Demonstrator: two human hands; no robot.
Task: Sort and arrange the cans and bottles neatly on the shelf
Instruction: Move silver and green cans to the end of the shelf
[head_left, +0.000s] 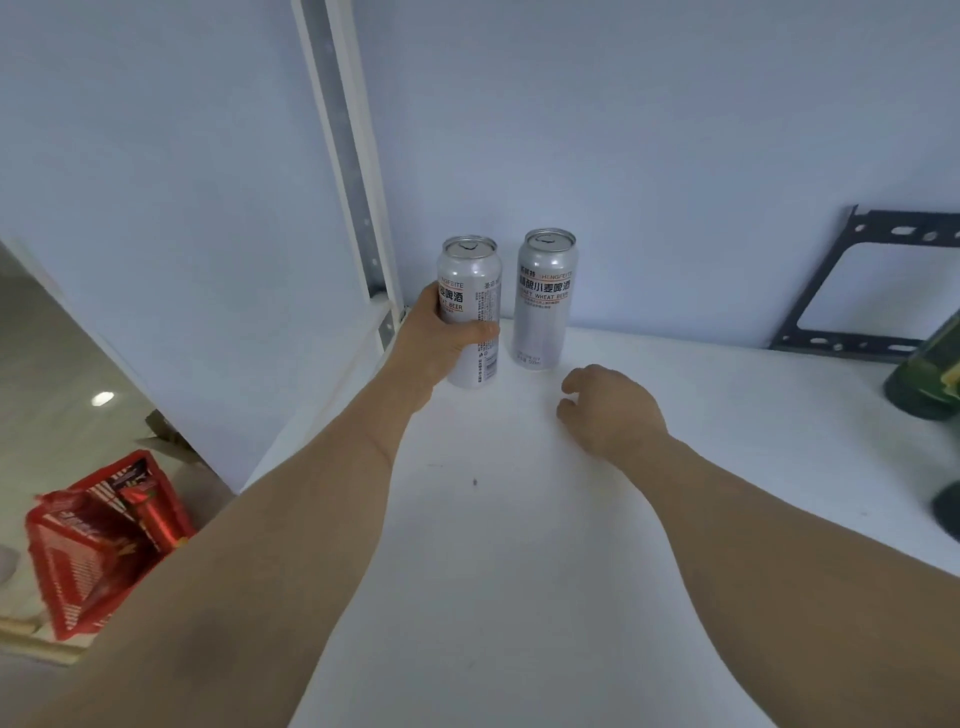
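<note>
Left hand (441, 332) wraps around a silver can (471, 312) reading "WHEAT BEER", standing upright. Right hand (610, 408) curls loosely, holding nothing, below another upright can (543, 301).

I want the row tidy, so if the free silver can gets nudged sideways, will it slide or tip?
The free silver can is tall and narrow, so a high push probably tips it. Its smooth metal on the white shelf suggests a low push slides it. Toppled, it would likely roll.
</note>
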